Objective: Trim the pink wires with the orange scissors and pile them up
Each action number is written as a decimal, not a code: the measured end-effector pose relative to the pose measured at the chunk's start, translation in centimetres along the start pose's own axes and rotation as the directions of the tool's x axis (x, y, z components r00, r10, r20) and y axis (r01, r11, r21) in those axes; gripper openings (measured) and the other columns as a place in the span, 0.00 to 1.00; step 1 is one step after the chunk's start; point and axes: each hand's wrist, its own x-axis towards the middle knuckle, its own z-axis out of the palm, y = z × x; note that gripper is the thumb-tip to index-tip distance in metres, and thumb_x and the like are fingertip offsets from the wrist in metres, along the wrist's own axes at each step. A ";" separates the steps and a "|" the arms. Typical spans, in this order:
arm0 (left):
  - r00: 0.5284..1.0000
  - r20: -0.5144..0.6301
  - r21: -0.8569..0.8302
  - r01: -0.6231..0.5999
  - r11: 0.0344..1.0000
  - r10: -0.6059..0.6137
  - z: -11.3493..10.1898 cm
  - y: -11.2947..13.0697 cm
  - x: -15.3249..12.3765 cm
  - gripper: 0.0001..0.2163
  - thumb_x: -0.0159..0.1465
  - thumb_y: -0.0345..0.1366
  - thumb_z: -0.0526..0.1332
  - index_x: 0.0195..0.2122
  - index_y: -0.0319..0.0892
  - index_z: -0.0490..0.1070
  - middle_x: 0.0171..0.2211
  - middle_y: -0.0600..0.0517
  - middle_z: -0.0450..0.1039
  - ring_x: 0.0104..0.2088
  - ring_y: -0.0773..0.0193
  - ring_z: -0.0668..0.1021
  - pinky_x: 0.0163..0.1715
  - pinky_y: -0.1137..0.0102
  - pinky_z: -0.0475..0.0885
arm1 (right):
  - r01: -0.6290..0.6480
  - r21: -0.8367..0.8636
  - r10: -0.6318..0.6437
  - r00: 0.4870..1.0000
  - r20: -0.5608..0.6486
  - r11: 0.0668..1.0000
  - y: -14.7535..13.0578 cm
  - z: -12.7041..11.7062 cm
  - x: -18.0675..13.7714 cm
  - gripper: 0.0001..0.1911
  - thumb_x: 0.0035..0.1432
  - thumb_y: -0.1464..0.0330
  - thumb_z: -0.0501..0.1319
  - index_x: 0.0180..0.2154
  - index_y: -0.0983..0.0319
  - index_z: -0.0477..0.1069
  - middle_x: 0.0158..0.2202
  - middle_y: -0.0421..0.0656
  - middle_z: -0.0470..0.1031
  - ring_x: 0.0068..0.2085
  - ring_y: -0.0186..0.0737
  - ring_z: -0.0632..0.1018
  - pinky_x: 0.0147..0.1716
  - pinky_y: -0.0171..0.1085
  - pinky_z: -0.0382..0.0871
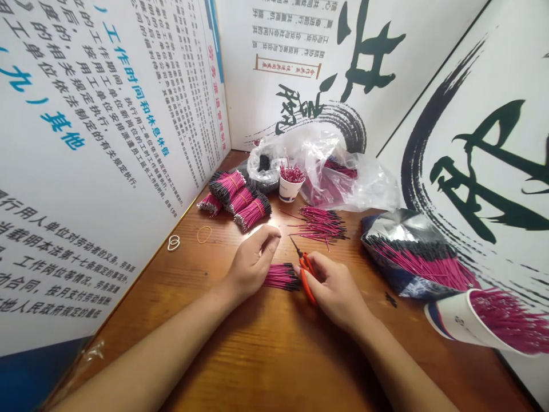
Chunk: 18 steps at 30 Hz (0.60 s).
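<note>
Orange handles sit in the grip of the right hand, with its fingers wrapped around the snips. Their thin dark tip points away, toward the loose pink wires with black ends that lie in a messy pile on the bench. The left hand is closed, with its fingers curled in and the thumb close to the pointing finger. I cannot tell if it pinches something thin. Just under it lies a neat bunch of pink wires, side by side, with the black ends toward the right hand.

Past the left hand, 4 tied bundles are stacked close together. Near them a small white paper cup stands upright, full of pink wires. Behind it are 2 plastic bags: a clear bag with more wires and a bag with something black inside.

On the right, an open dark bag holds many wires, and a big paper cup beside it looks tilted and full. On the left lie a yellow rubber band and some white bands. White walls with writing stand around the bench.
</note>
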 end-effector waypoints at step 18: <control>0.994 -0.052 0.093 -0.088 0.992 0.094 -0.3 0.2 0.2 0.06 0.69 0.33 0.55 0.36 0.41 0.70 0.36 0.49 0.68 0.40 0.62 0.71 0.42 0.66 0.68 | 0.020 -0.012 -0.019 0.999 0.033 1.000 -0.4 0.2 -0.2 0.14 0.63 0.61 0.57 0.27 0.60 0.64 0.21 0.35 0.63 0.23 0.32 0.62 0.23 0.32 0.53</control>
